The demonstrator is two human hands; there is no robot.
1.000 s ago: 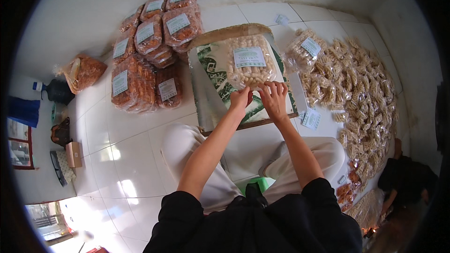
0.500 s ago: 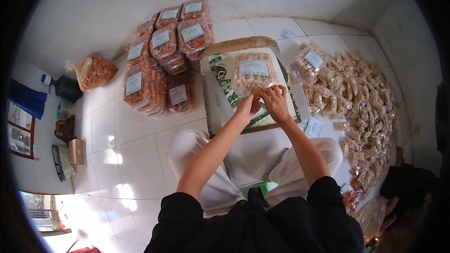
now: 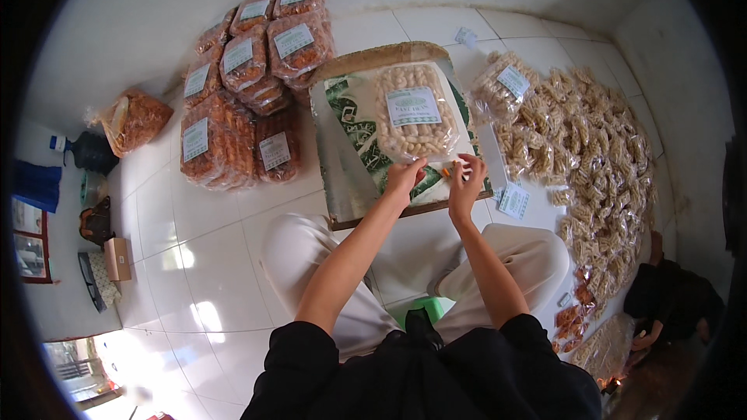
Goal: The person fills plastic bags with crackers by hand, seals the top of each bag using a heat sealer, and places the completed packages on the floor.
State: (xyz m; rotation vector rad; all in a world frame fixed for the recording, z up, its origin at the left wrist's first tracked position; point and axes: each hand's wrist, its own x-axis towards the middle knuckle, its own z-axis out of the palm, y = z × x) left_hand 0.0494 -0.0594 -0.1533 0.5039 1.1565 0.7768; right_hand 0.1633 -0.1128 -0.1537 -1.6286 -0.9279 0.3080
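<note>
A clear bag of pale sticks with a paper label (image 3: 412, 109) lies on a board covered in green-and-white printed paper (image 3: 348, 140) in front of me. My left hand (image 3: 406, 176) pinches the near edge of the bag's plastic. My right hand (image 3: 465, 185) is at the bag's near right corner, closed around a small orange item (image 3: 447, 173) too small to name. A second labelled bag of pale sticks (image 3: 506, 84) sits beside the board's upper right.
Stacked bags of orange snacks (image 3: 249, 85) and a loose orange bag (image 3: 134, 124) are left. Many small pale packets (image 3: 583, 163) cover the right side, near loose labels (image 3: 513, 199). A co-worker (image 3: 661, 303) is at the lower right, and a box (image 3: 117, 258) stands at the left wall.
My right hand has moved right and down from beside my left hand at the bag's edge, and the orange item now shows in it. My left hand stays on the edge.
</note>
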